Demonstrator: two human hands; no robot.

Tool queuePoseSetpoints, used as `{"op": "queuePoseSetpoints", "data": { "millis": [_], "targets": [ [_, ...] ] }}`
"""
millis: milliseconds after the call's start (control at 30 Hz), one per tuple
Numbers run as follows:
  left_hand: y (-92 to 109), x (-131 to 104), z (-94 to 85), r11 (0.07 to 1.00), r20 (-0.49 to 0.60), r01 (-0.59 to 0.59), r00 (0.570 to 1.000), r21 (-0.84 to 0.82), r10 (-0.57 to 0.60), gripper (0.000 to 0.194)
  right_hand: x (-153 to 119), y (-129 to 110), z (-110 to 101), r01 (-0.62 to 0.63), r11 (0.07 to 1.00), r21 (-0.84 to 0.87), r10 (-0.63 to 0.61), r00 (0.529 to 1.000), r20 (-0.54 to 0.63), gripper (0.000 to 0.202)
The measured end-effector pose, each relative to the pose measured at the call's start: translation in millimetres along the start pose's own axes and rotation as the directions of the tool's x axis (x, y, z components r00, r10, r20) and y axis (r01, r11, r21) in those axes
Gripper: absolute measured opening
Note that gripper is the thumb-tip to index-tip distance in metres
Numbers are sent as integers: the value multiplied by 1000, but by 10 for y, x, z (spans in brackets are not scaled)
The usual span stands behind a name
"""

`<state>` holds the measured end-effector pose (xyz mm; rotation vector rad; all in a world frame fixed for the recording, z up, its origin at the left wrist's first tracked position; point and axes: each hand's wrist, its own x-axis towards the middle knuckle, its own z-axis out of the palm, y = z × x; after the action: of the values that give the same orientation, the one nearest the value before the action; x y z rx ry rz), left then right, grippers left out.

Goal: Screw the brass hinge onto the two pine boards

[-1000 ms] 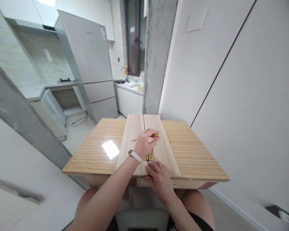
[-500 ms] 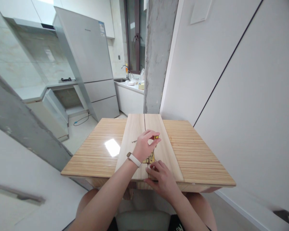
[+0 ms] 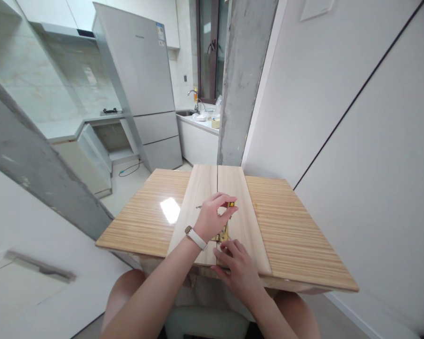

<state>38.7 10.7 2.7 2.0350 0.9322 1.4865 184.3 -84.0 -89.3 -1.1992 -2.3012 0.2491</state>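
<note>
The left hand [image 3: 212, 216] pinches a small yellow-and-dark piece [image 3: 231, 205] between thumb and fingers, above two pale wooden boards [image 3: 245, 226]. The right hand [image 3: 238, 266], half open, touches their near end beside a gold-coloured metal hinge [image 3: 224, 234]. Both hands keep their earlier pose; only the camera view has shifted.

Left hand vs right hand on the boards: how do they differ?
Left hand pinches a small yellow-and-dark item; right hand shows no such item, its fingers at the near edge of the pale wooden boards.
Left wrist wears a white-banded watch; right wrist is bare.
Shared: both ungloved.
</note>
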Motion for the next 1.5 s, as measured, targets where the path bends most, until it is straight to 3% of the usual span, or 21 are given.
{"op": "queuePoseSetpoints", "data": {
  "millis": [467,933,1500],
  "targets": [
    [36,35,-23,1000,17,4,1000,0,-4,16,10,-25,9,-6,1000,23,6,1000,-23,33],
    [100,-117,-27,999,22,-33,999,5,32,17,-67,-35,82,27,999,19,-26,997,-70,32],
    [-66,11,-185,997,95,-29,995,-65,35,18,61,-108,57,-58,998,31,59,998,-35,30]
  ]
}}
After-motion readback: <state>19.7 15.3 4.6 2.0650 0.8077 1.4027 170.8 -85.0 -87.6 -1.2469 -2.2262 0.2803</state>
